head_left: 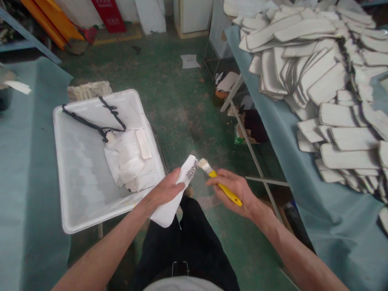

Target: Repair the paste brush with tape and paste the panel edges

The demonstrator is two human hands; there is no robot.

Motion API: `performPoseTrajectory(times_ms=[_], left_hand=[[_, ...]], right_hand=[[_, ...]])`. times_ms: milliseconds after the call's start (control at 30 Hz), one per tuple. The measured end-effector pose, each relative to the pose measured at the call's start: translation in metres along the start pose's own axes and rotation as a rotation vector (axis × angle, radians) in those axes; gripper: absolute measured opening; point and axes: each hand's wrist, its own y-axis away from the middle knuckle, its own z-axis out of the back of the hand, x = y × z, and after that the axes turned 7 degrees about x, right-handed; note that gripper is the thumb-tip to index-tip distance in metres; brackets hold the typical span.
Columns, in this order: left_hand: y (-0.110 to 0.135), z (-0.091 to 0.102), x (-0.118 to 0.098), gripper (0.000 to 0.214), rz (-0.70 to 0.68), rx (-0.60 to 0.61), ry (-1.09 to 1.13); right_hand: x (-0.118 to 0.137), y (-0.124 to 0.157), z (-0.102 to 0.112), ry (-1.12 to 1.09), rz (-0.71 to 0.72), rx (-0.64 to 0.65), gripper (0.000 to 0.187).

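My left hand (166,188) is closed around a stack of long white pieces with rounded ends (168,211), held tilted in front of my legs. At its upper right, the layered edges show dark lines. My right hand (233,190) grips a paintbrush (226,190) by its yellow handle. The pale bristles point left and sit right beside the layered edge of the stack; whether they touch it I cannot tell. Below my left forearm and to its left stands a white plastic bin (91,161) with white pieces (130,161) lying inside.
Many similar white pieces (327,76) lie in overlapping piles on the blue-green covered table (291,153) at right. Another covered table (27,161) stands at left. Black straps (87,121) hang in the bin. A paper sheet (190,61) lies on the green floor (169,93).
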Motion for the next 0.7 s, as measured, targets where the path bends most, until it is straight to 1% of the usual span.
performPoseTrajectory(times_ms=[33, 67, 167, 200, 233, 300, 333, 367, 467, 500, 600, 633, 700], left_hand=[[0.0, 0.001, 0.001, 0.038, 0.002, -0.001, -0.002], [0.001, 0.001, 0.001, 0.038, 0.002, -0.001, -0.005], [0.002, 0.004, 0.002, 0.035, 0.002, 0.007, -0.019], [0.002, 0.005, 0.002, 0.033, 0.005, 0.01, -0.026], [0.002, 0.005, 0.002, 0.031, 0.011, 0.013, -0.033], [0.002, 0.006, 0.002, 0.029, 0.018, 0.02, -0.042], [0.002, 0.005, 0.003, 0.029, 0.017, 0.025, -0.043], [0.002, 0.005, 0.003, 0.03, 0.012, 0.03, -0.042], [0.003, 0.005, 0.004, 0.034, 0.006, 0.033, -0.037], [0.004, 0.006, 0.004, 0.034, 0.012, 0.029, -0.037], [0.005, 0.008, 0.005, 0.03, 0.026, 0.014, -0.043], [0.004, 0.008, 0.005, 0.03, 0.024, 0.01, -0.044], [0.003, 0.008, 0.005, 0.029, 0.011, 0.007, -0.043]], right_hand=[[0.0, 0.0, 0.0, 0.032, -0.006, -0.017, 0.022], [0.0, 0.0, 0.0, 0.057, 0.013, 0.003, 0.022], [0.004, 0.0, -0.003, 0.065, 0.159, 0.176, 0.021], [0.004, 0.0, -0.003, 0.056, 0.179, 0.198, 0.021], [0.004, 0.0, -0.003, 0.053, 0.165, 0.166, 0.021], [0.002, -0.002, -0.001, 0.051, 0.079, 0.048, 0.021], [0.0, -0.003, -0.001, 0.045, 0.049, 0.016, 0.02], [-0.001, -0.003, -0.001, 0.03, 0.048, 0.025, 0.02], [-0.002, -0.003, -0.003, -0.028, 0.132, 0.173, 0.02], [-0.003, -0.002, -0.004, -0.038, 0.13, 0.173, 0.02], [-0.008, -0.001, -0.005, -0.035, 0.02, 0.024, 0.02], [-0.009, -0.002, -0.006, -0.035, 0.009, 0.003, 0.02], [-0.008, -0.003, -0.007, -0.054, 0.086, 0.119, 0.018]])
